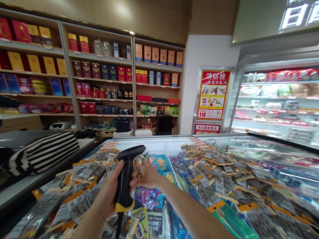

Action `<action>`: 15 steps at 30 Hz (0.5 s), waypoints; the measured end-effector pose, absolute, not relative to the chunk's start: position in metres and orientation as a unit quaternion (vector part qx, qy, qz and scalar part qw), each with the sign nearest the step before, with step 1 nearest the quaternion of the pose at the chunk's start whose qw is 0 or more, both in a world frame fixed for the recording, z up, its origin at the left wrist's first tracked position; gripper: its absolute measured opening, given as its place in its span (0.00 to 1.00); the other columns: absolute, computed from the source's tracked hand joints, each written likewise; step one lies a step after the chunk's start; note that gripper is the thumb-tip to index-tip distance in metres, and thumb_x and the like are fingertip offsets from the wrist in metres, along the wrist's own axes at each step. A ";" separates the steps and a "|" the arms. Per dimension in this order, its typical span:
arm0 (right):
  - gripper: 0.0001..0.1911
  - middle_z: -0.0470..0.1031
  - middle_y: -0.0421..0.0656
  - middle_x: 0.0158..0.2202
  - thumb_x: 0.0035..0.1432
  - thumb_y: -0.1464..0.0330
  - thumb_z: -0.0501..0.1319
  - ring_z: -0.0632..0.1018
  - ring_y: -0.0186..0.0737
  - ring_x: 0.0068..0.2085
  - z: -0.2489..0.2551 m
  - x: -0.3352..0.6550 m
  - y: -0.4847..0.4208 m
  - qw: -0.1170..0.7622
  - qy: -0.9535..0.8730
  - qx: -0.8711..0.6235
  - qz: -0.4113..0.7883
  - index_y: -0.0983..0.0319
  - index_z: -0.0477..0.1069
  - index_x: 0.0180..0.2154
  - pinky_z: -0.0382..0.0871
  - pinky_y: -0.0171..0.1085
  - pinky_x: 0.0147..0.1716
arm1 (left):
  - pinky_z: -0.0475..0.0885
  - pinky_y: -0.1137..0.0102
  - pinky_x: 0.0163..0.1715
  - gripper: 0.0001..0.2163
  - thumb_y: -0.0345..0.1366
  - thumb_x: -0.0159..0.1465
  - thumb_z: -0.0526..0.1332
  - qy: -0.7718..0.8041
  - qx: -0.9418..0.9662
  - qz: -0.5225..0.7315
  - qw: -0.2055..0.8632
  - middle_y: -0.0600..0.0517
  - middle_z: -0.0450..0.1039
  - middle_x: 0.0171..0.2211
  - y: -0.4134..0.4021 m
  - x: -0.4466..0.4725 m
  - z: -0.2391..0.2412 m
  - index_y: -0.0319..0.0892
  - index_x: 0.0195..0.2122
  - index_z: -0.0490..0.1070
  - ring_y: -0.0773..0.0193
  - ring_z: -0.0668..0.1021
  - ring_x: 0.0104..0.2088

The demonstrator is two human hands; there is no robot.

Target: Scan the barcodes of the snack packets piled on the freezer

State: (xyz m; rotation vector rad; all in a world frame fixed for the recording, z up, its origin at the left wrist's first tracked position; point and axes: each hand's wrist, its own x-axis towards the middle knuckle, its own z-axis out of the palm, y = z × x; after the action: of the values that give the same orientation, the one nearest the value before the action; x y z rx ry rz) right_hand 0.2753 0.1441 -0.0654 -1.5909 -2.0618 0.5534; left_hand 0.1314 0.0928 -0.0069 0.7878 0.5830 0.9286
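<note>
My left hand (109,187) is wrapped round the handle of a black and yellow barcode scanner (124,179), held upright with its head at the top and its cable hanging down. Just behind it, my right hand (151,176) reaches across, its fingers closed about a small clear packet (139,168), partly hidden by the scanner. Below both hands is a glass-topped chest freezer (159,142). Many small clear packets with orange and pale strips (82,196) lie in a heap on its left side, and another heap of packets (224,179) covers the right side.
Colourful bags (149,199) show in the freezer's middle. A black and white striped cloth item (50,151) rests on the counter at left. Shelves of boxed goods (104,79) line the back wall. A red fire hydrant poster (213,94) and a lit display fridge (279,99) are at right.
</note>
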 end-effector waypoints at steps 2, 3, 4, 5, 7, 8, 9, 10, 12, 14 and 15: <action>0.39 0.49 0.45 0.57 0.38 0.49 0.57 0.51 0.47 0.57 -0.057 0.324 0.148 0.263 -0.727 -0.616 0.151 0.55 0.54 0.52 0.47 0.46 0.52 | 0.62 0.78 0.13 0.12 0.43 0.55 0.54 0.273 0.365 0.439 0.774 0.55 0.64 0.19 0.093 0.134 -0.010 0.40 0.31 0.66 0.73 0.65 0.15; 0.39 0.47 0.47 0.57 0.39 0.49 0.57 0.51 0.47 0.57 -0.053 0.351 0.152 0.260 -0.697 -0.657 0.121 0.56 0.54 0.52 0.47 0.47 0.52 | 0.62 0.77 0.13 0.12 0.43 0.54 0.54 0.279 0.366 0.439 0.772 0.55 0.64 0.20 0.092 0.135 -0.012 0.40 0.32 0.66 0.73 0.65 0.15; 0.37 0.47 0.49 0.58 0.40 0.50 0.56 0.51 0.49 0.57 -0.050 0.377 0.156 0.255 -0.656 -0.706 0.079 0.57 0.54 0.52 0.46 0.49 0.51 | 0.62 0.77 0.13 0.12 0.43 0.54 0.55 0.285 0.366 0.435 0.771 0.55 0.64 0.20 0.092 0.137 -0.014 0.40 0.32 0.66 0.73 0.65 0.16; 0.36 0.46 0.50 0.58 0.42 0.51 0.55 0.51 0.51 0.57 -0.047 0.403 0.162 0.244 -0.613 -0.751 0.033 0.58 0.55 0.52 0.46 0.51 0.50 | 0.62 0.77 0.13 0.12 0.43 0.54 0.55 0.291 0.365 0.434 0.770 0.55 0.64 0.20 0.091 0.138 -0.015 0.40 0.32 0.66 0.73 0.65 0.16; 0.35 0.45 0.53 0.58 0.43 0.53 0.55 0.51 0.56 0.56 -0.045 0.448 0.174 0.207 -0.538 -0.817 -0.030 0.58 0.54 0.53 0.46 0.55 0.48 | 0.61 0.77 0.13 0.12 0.44 0.53 0.56 0.303 0.360 0.433 0.769 0.55 0.64 0.20 0.090 0.141 -0.018 0.40 0.32 0.66 0.73 0.65 0.15; 0.33 0.45 0.53 0.58 0.45 0.53 0.54 0.52 0.58 0.55 -0.045 0.466 0.180 0.192 -0.509 -0.837 -0.050 0.57 0.54 0.53 0.46 0.57 0.47 | 0.61 0.77 0.13 0.13 0.44 0.52 0.56 0.311 0.358 0.434 0.766 0.55 0.64 0.19 0.089 0.143 -0.019 0.40 0.32 0.67 0.73 0.65 0.15; 0.32 0.45 0.53 0.58 0.46 0.52 0.52 0.53 0.60 0.55 -0.047 0.482 0.186 0.176 -0.489 -0.853 -0.055 0.56 0.54 0.53 0.46 0.58 0.46 | 0.61 0.76 0.13 0.13 0.45 0.52 0.56 0.320 0.357 0.433 0.764 0.55 0.64 0.19 0.088 0.144 -0.019 0.40 0.31 0.67 0.73 0.64 0.15; 0.31 0.46 0.53 0.57 0.47 0.52 0.51 0.54 0.60 0.54 -0.050 0.494 0.191 0.163 -0.480 -0.860 -0.054 0.56 0.55 0.52 0.47 0.58 0.45 | 0.60 0.76 0.13 0.13 0.45 0.52 0.56 0.327 0.357 0.433 0.760 0.55 0.64 0.19 0.087 0.146 -0.019 0.40 0.30 0.67 0.73 0.64 0.14; 0.28 0.52 0.53 0.55 0.49 0.53 0.49 0.58 0.58 0.52 -0.058 0.507 0.197 0.136 -0.491 -0.859 -0.042 0.56 0.57 0.51 0.48 0.57 0.45 | 0.59 0.76 0.12 0.13 0.46 0.52 0.56 0.335 0.363 0.428 0.757 0.54 0.64 0.18 0.086 0.148 -0.017 0.40 0.28 0.67 0.73 0.64 0.14; 0.26 0.59 0.52 0.51 0.49 0.54 0.48 0.63 0.55 0.50 -0.065 0.508 0.195 0.109 -0.530 -0.841 -0.026 0.56 0.59 0.50 0.49 0.56 0.45 | 0.59 0.76 0.12 0.13 0.46 0.52 0.56 0.337 0.372 0.419 0.757 0.53 0.64 0.17 0.084 0.150 -0.014 0.40 0.26 0.68 0.72 0.64 0.14; 0.26 0.61 0.51 0.50 0.49 0.54 0.48 0.64 0.54 0.49 -0.068 0.505 0.191 0.098 -0.556 -0.825 -0.019 0.56 0.59 0.50 0.49 0.56 0.45 | 0.60 0.75 0.13 0.13 0.46 0.52 0.56 0.337 0.374 0.412 0.759 0.53 0.64 0.17 0.083 0.151 -0.013 0.40 0.25 0.68 0.72 0.64 0.14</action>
State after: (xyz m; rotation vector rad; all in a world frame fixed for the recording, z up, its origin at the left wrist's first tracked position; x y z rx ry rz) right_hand 0.5047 0.1912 -0.0677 -2.4403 -1.6465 -0.0576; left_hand 0.1507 0.0833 -0.0134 0.8154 0.7339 0.8963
